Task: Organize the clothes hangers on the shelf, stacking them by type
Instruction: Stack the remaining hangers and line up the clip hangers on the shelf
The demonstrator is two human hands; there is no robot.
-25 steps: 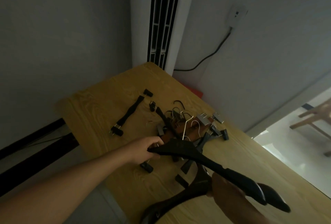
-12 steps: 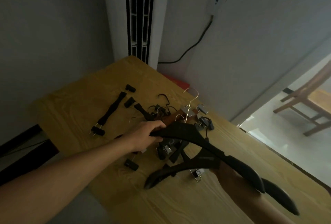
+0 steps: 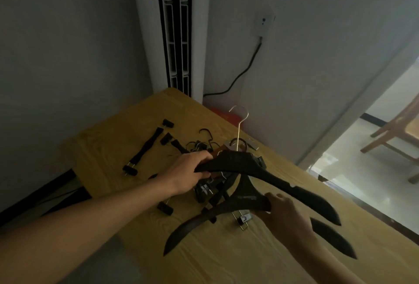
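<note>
My left hand grips the left end of a dark wide-shouldered coat hanger with a silver hook, held above the wooden shelf top. My right hand holds the neck of a second dark wide hanger lying lower, just beneath the first. Behind them lies a tangled pile of clip hangers with black and silver hooks. A black clip bar hanger lies apart at the left.
A white standing air conditioner rises behind the shelf top in the corner, with a black cable running to a wall socket. A loose black clip lies near my left wrist. A wooden chair stands at the right.
The upper hanger has risen so its silver hook stands clear above the pile. My right hand has come further into view on the lower hanger. The view has shifted rightward.
</note>
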